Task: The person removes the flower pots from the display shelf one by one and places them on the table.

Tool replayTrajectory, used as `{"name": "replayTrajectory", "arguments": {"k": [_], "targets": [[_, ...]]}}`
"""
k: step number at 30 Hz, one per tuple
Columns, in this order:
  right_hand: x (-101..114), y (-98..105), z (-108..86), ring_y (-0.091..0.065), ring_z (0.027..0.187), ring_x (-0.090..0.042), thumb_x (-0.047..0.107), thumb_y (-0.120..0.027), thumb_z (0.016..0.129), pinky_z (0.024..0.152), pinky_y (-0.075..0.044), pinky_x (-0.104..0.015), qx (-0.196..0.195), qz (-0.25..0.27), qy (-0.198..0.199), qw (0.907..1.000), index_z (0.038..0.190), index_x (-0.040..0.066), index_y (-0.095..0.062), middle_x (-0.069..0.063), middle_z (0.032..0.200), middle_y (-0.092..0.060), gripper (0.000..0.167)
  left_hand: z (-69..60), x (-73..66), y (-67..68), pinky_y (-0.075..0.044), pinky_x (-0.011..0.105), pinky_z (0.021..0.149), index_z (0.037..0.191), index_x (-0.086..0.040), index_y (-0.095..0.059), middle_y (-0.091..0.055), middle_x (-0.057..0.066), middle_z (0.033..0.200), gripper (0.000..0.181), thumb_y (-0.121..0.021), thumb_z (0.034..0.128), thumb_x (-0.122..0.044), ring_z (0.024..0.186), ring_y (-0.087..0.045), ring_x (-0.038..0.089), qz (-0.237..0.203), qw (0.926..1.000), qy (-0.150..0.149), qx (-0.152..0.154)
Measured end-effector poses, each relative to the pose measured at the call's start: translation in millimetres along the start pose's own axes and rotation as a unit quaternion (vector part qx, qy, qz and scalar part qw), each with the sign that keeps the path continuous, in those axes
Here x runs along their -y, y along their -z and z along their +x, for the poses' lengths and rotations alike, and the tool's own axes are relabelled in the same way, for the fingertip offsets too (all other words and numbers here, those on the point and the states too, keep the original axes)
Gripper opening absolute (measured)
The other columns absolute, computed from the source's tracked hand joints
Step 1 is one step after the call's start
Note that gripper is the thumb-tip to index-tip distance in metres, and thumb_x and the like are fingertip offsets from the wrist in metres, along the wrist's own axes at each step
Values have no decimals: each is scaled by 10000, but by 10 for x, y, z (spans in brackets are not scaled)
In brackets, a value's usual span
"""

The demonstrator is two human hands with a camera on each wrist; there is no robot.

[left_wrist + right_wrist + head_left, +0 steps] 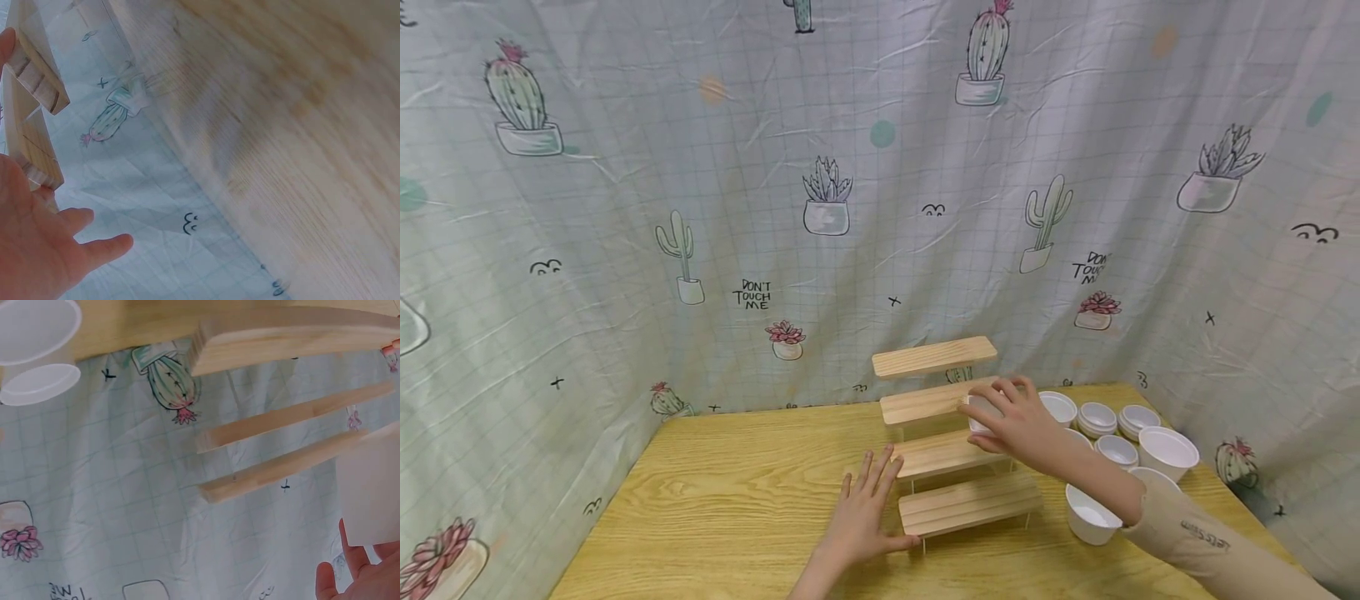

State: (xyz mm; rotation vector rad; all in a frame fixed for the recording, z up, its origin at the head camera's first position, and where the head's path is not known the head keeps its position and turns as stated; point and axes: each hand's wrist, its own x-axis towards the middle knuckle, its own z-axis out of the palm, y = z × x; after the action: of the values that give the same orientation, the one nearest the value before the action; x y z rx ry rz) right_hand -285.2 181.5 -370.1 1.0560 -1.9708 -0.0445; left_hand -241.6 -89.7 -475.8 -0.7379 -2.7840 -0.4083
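Observation:
A four-step wooden display stand (970, 504) with clear supports stands on the table. My right hand (1018, 421) holds a small white tub (982, 414) at the right part of the stand, over the second step from the bottom. In the right wrist view the tub (372, 487) shows as a smooth white side, with the fingers partly out of frame. My left hand (859, 517) lies spread along the stand's left end, its thumb at the lowest step and its fingertips by the step above. The left wrist view shows that hand (44, 234) beside the step ends.
Several white plastic tubs stand to the right of the stand, among them a large one (1168, 450), a near one (1092, 512) and a low one (1117, 451). Behind the wooden table (737, 492) hangs a cactus-print curtain (880, 275).

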Motion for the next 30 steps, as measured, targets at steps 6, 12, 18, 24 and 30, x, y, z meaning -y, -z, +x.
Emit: {"name": "replayTrajectory", "arguments": {"k": [6, 12, 18, 24, 30], "targets": [[-6, 115, -229, -499, 880, -224, 515, -276, 923, 727, -365, -465, 193, 51, -257, 9995, 1052, 217, -585, -26, 1030, -582, 449, 11, -10, -3, -265, 646, 981, 1441, -207, -132, -56, -9, 1522, 1060, -633, 625, -661, 1366, -147, 350, -23, 10000, -24, 7], [-39, 202, -487, -491, 881, -213, 481, -472, 843, 727, -370, -472, 333, 47, -483, 9983, 1056, 226, -591, -17, 1033, -587, 353, 13, -16, -10, -272, 649, 973, 1440, -200, -138, -57, -3, 1522, 1057, -629, 627, -664, 1362, -156, 358, -15, 10000, -78, -26], [-61, 244, -682, -488, 874, -210, 531, -305, 910, 704, -338, -455, 327, -38, -616, 9976, 1052, 225, -600, -21, 1042, -597, 448, 13, -11, -3, -260, 656, 974, 1440, -194, -140, -50, 0, 1522, 1058, -628, 627, -662, 1363, -152, 358, -35, 10000, -55, -23], [-88, 283, -869, -489, 847, -228, 532, -216, 931, 690, -333, -465, 132, -183, -709, 9972, 1040, 208, -613, -25, 1011, -607, 524, 5, 2, 6, -248, 663, 975, 1441, -197, -139, -47, 1, 1523, 1062, -645, 623, -646, 1366, -138, 357, -148, 9999, -31, -26], [-133, 357, -1060, -466, 854, -208, 560, -237, 913, 669, -329, -465, 212, -292, -885, 9954, 1074, 233, -599, 6, 1066, -581, 515, 7, 13, -11, -250, 656, 980, 1442, -208, -130, -37, -14, 1523, 1069, -638, 617, -661, 1366, -142, 355, -96, 9999, -35, -29]]}}
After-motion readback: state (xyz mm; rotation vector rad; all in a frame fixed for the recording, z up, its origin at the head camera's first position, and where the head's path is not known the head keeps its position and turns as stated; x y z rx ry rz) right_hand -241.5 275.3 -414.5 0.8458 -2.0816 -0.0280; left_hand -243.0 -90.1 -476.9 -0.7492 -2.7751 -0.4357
